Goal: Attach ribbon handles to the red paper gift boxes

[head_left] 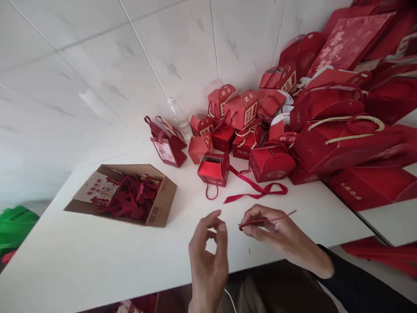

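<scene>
My right hand [273, 228] pinches a thin dark red cord [269, 220] between thumb and fingers. One end of the cord sticks out beyond the fingertips, and the other points up to the right. My left hand [210, 256] is raised to the left of it, over the table's front edge, fingers curved and apart with nothing visible in them. Just beyond both hands, a flat red ribbon [257, 189] lies loosely curled on the white table. Behind the ribbon stands a small red gift box [213, 168] with a cord handle hanging from its front.
At the left, an open cardboard box [169, 198] holds a heap of red ribbon pieces. Several red gift boxes [241, 108] are piled along the tiled wall [182, 48], with larger ones [352, 143] at the right. A clear plastic bottle [180, 119] stands behind a dark red bag [167, 150].
</scene>
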Motion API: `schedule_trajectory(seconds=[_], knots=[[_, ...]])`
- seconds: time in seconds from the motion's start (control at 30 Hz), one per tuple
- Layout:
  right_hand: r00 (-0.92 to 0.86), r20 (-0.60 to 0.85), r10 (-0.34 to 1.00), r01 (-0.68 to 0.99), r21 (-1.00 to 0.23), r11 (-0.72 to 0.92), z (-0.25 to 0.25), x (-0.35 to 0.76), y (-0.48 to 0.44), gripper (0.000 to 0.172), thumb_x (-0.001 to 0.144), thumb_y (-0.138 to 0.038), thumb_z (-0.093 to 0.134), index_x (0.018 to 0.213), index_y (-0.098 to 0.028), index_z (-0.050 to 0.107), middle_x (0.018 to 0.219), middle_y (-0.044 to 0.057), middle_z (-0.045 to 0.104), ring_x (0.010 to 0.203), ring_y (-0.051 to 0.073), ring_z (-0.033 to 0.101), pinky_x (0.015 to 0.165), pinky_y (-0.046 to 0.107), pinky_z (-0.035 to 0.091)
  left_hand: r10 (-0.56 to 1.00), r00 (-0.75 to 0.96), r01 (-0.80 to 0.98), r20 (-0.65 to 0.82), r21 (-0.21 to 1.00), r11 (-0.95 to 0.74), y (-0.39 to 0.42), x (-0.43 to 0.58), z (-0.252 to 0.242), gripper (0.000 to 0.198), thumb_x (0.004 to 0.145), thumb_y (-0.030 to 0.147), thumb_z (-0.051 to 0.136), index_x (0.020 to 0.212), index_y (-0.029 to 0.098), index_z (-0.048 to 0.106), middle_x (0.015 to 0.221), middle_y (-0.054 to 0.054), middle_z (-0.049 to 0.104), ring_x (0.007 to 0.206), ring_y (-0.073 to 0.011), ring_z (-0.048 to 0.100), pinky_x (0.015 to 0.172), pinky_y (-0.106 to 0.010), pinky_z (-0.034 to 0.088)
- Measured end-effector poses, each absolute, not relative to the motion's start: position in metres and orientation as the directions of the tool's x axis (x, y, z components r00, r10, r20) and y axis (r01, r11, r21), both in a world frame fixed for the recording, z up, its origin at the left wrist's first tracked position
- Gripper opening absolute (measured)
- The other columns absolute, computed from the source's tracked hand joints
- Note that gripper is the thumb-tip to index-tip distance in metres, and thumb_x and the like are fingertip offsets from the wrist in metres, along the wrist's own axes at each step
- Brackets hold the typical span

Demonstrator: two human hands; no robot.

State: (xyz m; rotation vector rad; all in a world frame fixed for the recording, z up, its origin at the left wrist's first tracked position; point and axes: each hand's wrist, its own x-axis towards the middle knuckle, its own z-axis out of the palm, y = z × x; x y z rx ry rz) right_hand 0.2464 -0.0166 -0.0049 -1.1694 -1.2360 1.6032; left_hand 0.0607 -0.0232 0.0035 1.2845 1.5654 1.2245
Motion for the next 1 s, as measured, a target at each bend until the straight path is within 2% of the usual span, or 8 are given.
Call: schedule_trajectory(seconds=[0.1,0.23,0.4,0.6,0.87,1.0], knots=[[-0.245,-0.220,0.944,-0.117,-0.960,-0.254,-0.002,0.244,-0.019,0.029,0.090,-0.049,0.077,0.097,-0.021,0.071,0.091,0.002,0.070,0.088,0.017,0.065,0.083,0.030,0.054,0.992,-0.114,0.165,-0.045,0.984,0.063,-0.035,0.083,0.005,0.026,0.093,0.042,0.066,0.103,0.018,0.071,0.097,-0.009,0.073,0.091,-0.0203,0.068,0.072,-0.027,0.052],[-0.231,-0.225,0.947,-0.143,-0.955,-0.262,-0.002,0.245,-0.022,0.029,0.091,-0.048,0.076,0.098,-0.020,0.072,0.088,0.002,0.069,0.082,0.016,0.064,0.081,0.030,0.056,0.991,-0.077,0.087,-0.109,0.990,0.115,-0.040,0.089,0.003,0.024,0.095,0.042,0.065,0.096,0.019,0.066,0.091,-0.006,0.069,0.083,-0.0182,0.066,0.072,-0.027,0.052],[-0.238,-0.207,0.949,-0.174,-0.952,-0.252,-0.004,0.246,-0.023,0.029,0.092,-0.046,0.076,0.098,-0.019,0.072,0.084,0.002,0.068,0.079,0.016,0.064,0.078,0.032,0.055,0.980,-0.059,0.039,-0.190,0.981,0.192,-0.038,0.083,-0.002,0.026,0.093,0.044,0.067,0.098,0.018,0.070,0.081,-0.003,0.066,0.068,-0.0140,0.057,0.069,-0.027,0.050],[-0.380,-0.187,0.906,-0.345,-0.880,-0.326,-0.009,0.247,-0.020,0.027,0.094,-0.042,0.075,0.103,-0.016,0.072,0.088,0.003,0.069,0.075,0.013,0.061,0.073,0.028,0.051,0.986,0.064,-0.033,-0.156,0.987,0.159,-0.036,0.077,-0.001,0.023,0.093,0.041,0.069,0.089,0.018,0.072,0.080,-0.003,0.066,0.064,-0.0123,0.053,0.064,-0.025,0.046],[-0.454,-0.339,0.824,-0.421,-0.734,-0.533,-0.006,0.241,-0.022,0.031,0.087,-0.043,0.083,0.093,-0.016,0.070,0.081,0.000,0.064,0.069,0.009,0.056,0.069,0.023,0.048,0.975,0.187,-0.007,-0.117,0.993,0.120,-0.038,0.074,-0.002,0.029,0.101,0.045,0.057,0.093,0.019,0.065,0.075,-0.002,0.059,0.065,-0.0129,0.052,0.061,-0.024,0.044],[-0.505,-0.378,0.776,-0.457,-0.646,-0.611,-0.007,0.240,-0.024,0.031,0.086,-0.041,0.084,0.094,-0.014,0.071,0.084,0.000,0.065,0.065,0.006,0.054,0.066,0.019,0.046,0.976,0.162,-0.052,-0.143,0.987,0.153,-0.038,0.073,0.000,0.025,0.100,0.042,0.059,0.092,0.019,0.065,0.080,-0.003,0.062,0.070,-0.0137,0.056,0.070,-0.025,0.049]])
